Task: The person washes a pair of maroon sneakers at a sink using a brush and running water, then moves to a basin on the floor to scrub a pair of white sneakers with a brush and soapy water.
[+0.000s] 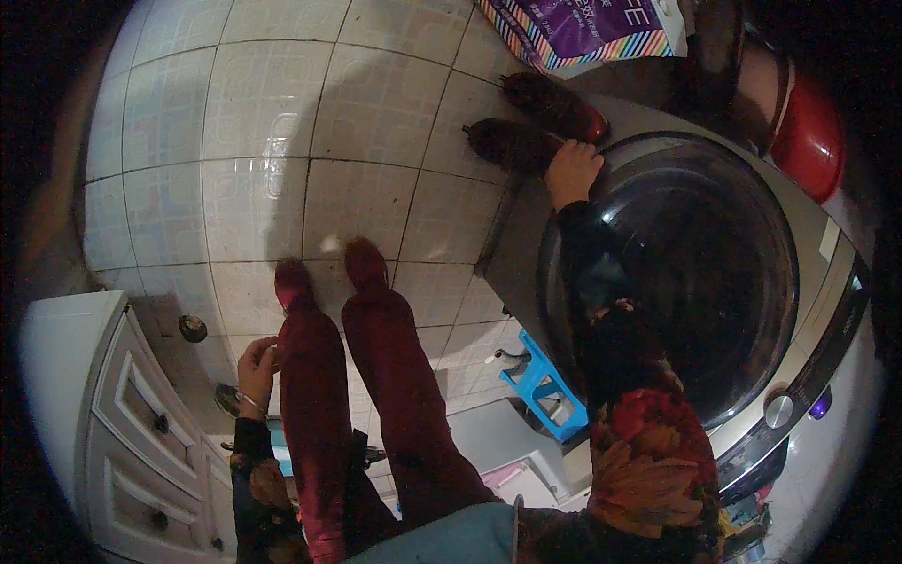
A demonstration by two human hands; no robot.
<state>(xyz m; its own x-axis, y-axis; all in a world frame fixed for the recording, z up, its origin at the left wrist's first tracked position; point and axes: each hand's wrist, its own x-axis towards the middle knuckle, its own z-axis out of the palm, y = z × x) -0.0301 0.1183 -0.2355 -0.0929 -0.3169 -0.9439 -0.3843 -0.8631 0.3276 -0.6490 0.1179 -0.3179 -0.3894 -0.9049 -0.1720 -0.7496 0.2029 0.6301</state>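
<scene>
My right hand (pixel 574 173) reaches out beside the round dark door of a front-loading washing machine (pixel 676 275). Its fingers are at the heel end of a dark slipper (pixel 511 146); whether they grip it cannot be told. A second dark slipper (pixel 553 106), with a red end, lies alongside, near the machine's foot. My left hand (pixel 257 370), with a bracelet at the wrist, hangs by my dark red trouser leg (pixel 313 395); its fingers are curled and nothing shows in them.
A purple bag (pixel 585 28) with striped edges stands beyond the slippers. A red basin (pixel 810 134) is at the upper right. A blue plastic stool (pixel 546 388) is below the machine door. A white cabinet (pixel 106 423) stands at the left. Tiled floor (pixel 261 127) stretches ahead of my feet.
</scene>
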